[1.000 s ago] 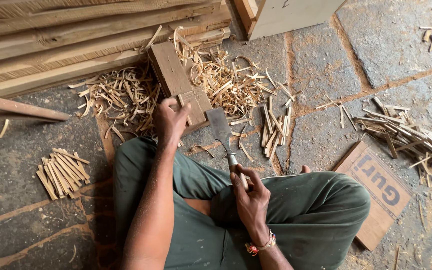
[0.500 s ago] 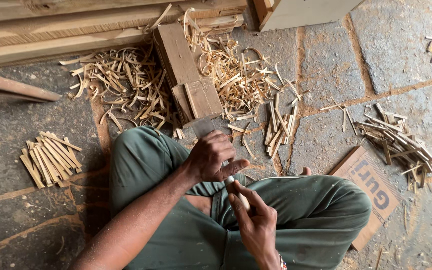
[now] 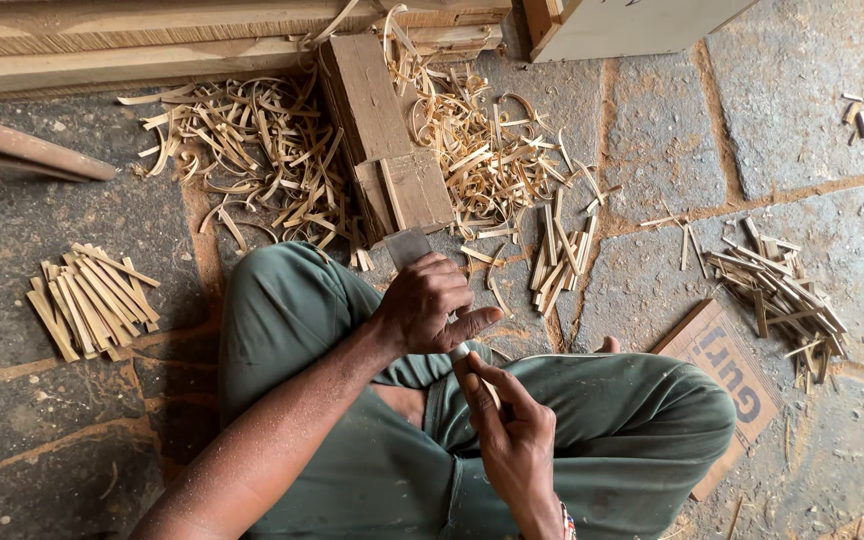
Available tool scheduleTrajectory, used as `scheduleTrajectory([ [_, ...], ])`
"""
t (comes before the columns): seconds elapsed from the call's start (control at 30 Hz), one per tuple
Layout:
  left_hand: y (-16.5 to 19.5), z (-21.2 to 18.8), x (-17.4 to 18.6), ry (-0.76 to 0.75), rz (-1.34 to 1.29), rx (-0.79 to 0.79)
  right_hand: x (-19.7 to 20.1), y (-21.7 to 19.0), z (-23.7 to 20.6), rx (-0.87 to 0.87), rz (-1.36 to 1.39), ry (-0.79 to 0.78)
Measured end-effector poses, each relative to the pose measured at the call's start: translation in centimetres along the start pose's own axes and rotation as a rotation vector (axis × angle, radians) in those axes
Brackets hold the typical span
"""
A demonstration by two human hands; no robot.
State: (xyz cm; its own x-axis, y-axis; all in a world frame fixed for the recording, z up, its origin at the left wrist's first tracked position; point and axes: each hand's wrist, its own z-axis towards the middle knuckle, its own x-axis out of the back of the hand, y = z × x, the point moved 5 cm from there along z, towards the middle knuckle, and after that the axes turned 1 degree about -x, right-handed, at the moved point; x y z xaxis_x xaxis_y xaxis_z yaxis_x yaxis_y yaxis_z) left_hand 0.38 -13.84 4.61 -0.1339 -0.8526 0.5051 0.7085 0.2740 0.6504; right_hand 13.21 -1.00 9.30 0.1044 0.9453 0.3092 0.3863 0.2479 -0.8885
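Gripping the pale handle of a flat metal blade (image 3: 407,245), the right hand (image 3: 514,440) sits lowest in view, over the green-trousered lap, its fingers curled shut about the handle end. Just above it the left hand (image 3: 432,300) lies closed over the middle of the blade, thumb stretched toward the right hand's fingertips, so that only the grey blade tip shows beyond the knuckles. Right past that tip stands a worn wooden block (image 3: 384,130), set on the stone floor (image 3: 652,150). Curled wood shavings (image 3: 272,160) are strewn on both sides of the block. Out to the left of the left hand lies a neat bundle of split sticks (image 3: 92,298); to the right of both hands lie a cardboard piece (image 3: 727,375) and another heap of sticks (image 3: 782,290). Farthest off, long planks (image 3: 102,40) run along the top edge.
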Motion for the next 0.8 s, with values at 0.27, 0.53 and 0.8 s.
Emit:
scheduleTrajectory([
  [0.27, -0.5, -0.1, -1.2, -0.262, 0.064, 0.048, -0.3, -0.5, -0.1, -0.003, -0.151, -0.026],
  [0.53, -1.7, -0.6, -1.5, -0.384, 0.171, 0.006, -1.6, 1.4, 0.5, 0.078, -0.206, -0.01],
  [0.8, -10.5, 1.9, -3.7, -0.514, 0.395, 0.072, -4.1, 0.7, 7.0, 0.226, -0.324, -0.027],
])
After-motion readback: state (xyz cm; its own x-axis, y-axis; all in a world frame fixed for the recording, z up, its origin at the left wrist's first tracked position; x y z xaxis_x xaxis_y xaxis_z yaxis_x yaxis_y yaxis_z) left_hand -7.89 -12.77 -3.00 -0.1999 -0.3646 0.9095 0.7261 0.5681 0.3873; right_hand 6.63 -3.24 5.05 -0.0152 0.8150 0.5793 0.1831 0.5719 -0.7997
